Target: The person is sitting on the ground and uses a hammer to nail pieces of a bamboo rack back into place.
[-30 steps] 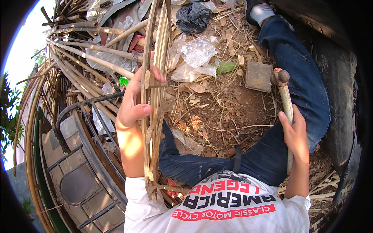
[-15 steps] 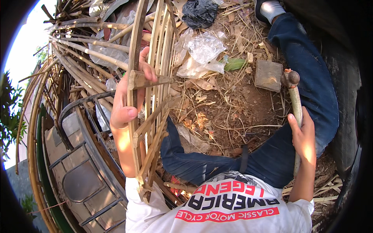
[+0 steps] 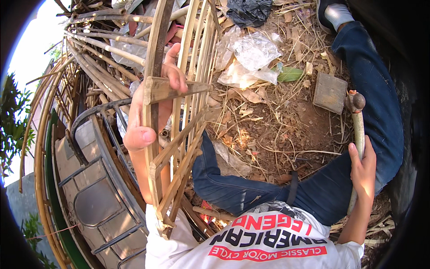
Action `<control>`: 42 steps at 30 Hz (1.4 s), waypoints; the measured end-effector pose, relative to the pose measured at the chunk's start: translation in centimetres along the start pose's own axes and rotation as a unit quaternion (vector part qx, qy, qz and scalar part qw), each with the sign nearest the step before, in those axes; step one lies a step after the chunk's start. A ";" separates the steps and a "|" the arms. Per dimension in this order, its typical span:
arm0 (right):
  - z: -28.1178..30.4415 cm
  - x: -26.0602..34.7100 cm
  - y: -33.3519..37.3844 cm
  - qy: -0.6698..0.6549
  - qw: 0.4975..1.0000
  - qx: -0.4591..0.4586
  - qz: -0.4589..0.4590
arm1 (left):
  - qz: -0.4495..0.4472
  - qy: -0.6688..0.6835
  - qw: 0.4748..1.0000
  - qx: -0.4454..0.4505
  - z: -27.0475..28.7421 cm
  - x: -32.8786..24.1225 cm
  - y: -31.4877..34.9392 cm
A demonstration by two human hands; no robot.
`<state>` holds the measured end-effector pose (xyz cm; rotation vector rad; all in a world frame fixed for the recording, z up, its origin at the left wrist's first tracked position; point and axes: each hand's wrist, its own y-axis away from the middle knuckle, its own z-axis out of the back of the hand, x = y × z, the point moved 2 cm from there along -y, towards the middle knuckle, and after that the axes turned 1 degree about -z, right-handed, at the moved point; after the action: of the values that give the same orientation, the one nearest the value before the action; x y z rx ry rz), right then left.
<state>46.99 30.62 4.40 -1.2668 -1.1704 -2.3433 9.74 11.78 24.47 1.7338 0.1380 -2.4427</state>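
Note:
My left hand (image 3: 154,98) is wrapped round a long slat of a wooden slatted frame (image 3: 154,130), its thumb on the near side and its fingers reaching behind. The frame stands upright, with short crosspieces joining long, thin slats. In my right hand (image 3: 363,166) is a hammer (image 3: 358,121), gripped partway along its pale wooden handle over my right leg. The rounded metal head points away from me. Close to the head, a square brown block (image 3: 330,93) rests on the dirt, apart from my hands.
Bamboo poles (image 3: 107,51) are heaped at the far left. A metal-railed seat (image 3: 96,197) stands beside my left arm. Clear plastic bags (image 3: 255,51), a black bag (image 3: 248,11), a green leaf (image 3: 290,74) and dry scraps litter the ground between my legs (image 3: 371,103).
The view has shifted slightly, so most things appear farther right. Both hands keep their holds on the frame and the hammer, with little other movement.

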 end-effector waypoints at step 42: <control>-12.7 21.7 0.9 -0.598 0.731 0.309 0.115 | 0.059 0.016 0.997 -0.040 -0.6 -1.0 -1.5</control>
<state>26.79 24.10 18.02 -2.4182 -1.6794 -0.5704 10.37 13.41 25.23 1.6986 0.1298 -2.2949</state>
